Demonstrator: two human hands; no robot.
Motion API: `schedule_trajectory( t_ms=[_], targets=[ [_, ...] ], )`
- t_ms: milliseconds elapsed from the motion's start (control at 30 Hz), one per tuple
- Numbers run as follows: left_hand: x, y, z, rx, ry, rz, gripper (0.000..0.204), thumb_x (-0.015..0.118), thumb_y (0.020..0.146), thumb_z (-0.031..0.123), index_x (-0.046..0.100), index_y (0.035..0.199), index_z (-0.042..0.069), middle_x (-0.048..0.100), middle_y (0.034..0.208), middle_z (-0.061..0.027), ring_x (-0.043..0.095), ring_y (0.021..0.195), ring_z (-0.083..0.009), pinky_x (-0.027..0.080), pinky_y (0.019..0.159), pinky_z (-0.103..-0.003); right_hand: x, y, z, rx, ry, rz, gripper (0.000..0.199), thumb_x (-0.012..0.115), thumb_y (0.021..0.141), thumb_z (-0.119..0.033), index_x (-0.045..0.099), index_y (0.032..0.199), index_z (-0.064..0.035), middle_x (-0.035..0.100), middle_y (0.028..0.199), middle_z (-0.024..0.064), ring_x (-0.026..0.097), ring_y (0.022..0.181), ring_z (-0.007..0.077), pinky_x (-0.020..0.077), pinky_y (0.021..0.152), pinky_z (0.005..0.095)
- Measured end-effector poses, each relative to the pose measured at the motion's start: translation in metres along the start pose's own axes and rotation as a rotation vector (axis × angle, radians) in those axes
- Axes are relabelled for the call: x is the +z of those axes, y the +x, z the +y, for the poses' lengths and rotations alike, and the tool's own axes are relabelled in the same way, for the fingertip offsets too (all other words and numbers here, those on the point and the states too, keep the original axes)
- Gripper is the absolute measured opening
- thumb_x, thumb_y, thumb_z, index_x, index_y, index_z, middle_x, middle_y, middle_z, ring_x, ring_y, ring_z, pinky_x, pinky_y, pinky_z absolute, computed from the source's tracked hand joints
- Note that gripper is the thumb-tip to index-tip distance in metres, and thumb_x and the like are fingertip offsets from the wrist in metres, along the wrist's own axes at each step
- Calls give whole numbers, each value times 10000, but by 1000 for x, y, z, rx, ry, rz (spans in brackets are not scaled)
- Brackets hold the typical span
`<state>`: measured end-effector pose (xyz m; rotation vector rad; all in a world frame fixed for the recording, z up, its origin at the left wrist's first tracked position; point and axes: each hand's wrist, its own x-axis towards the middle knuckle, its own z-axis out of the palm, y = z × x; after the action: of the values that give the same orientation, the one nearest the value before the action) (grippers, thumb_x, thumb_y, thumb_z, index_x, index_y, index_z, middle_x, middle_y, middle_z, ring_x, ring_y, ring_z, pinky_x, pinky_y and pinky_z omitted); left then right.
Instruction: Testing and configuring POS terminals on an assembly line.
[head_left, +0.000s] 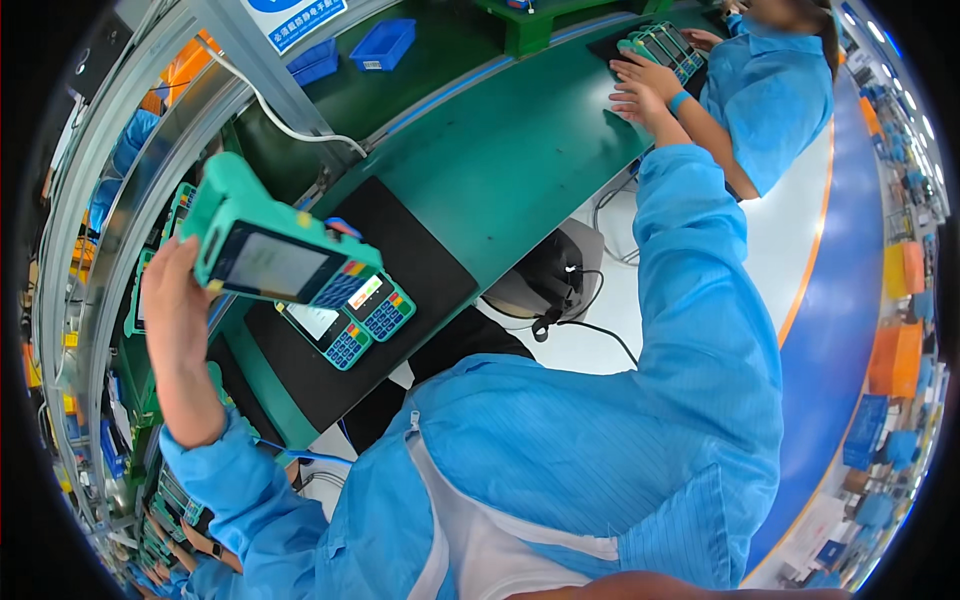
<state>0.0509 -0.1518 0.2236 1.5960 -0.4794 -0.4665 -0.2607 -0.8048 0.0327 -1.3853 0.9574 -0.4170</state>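
Note:
My left hand (176, 290) grips a green handheld payment terminal (285, 262) by its end, raised and tilted above the bench. Its dark-framed screen is lit, and a keypad with coloured keys sits at its right end. Below it, two similar terminals (385, 316) lie side by side on a black mat (425, 260), partly hidden by the raised one. My right arm reaches far to the upper right. There my right hand (638, 106) is open with fingers stretched, holding nothing I can see, beside a co-worker's hand (650, 75) at several green terminals (672, 48).
A green bench (500, 150) runs diagonally to the co-worker (770, 110) in blue. Blue trays (384, 44) stand beyond it. A metal frame post (275, 60) with a white cable (262, 100) rises at left. A dark bag (555, 270) and cables lie below the bench's near edge.

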Motion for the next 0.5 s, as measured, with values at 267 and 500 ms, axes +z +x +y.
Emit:
schedule_trajectory(
  t_ms=[267,500],
  targets=[
    [-56,-26,-52,-103,-153,73,262,599,929,225,610,1080,12,662,991,-57,646,827,-130,521,591,-265,63,-45,23,-208,-264,-29,369,573,894,-275,592,1182,-45,677,1018,99,643,798,170,508,656,276],
    [-136,-52,-147,-347,-3,168,239,643,913,259,643,1004,38,664,839,-40,623,663,-117,538,579,-275,242,-159,37,-561,-302,-528,289,559,937,-135,602,1201,-23,635,1123,67,582,997,124,463,854,260]
  ],
)
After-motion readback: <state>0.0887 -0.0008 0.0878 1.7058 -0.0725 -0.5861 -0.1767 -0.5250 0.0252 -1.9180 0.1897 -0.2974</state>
